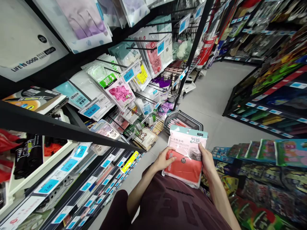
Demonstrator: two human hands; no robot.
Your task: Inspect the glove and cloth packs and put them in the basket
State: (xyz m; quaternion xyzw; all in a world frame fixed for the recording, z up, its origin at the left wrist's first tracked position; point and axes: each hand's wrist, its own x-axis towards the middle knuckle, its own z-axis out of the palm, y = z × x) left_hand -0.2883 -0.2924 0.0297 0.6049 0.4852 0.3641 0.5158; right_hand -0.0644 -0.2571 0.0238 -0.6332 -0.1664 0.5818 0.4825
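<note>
Red tablecloth pkt (185,156) gripped btwn L hand (165,159) & R hand (206,157).

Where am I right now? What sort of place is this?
Most likely a shop selling household goods: blue price labels, rows of hanging packets, and a dark basket just beyond the held tablecloth packet.

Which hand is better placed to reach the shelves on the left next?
Probably the left hand: it's nearer those shelves. The right hand is farther across; both hold the red packet.
</note>
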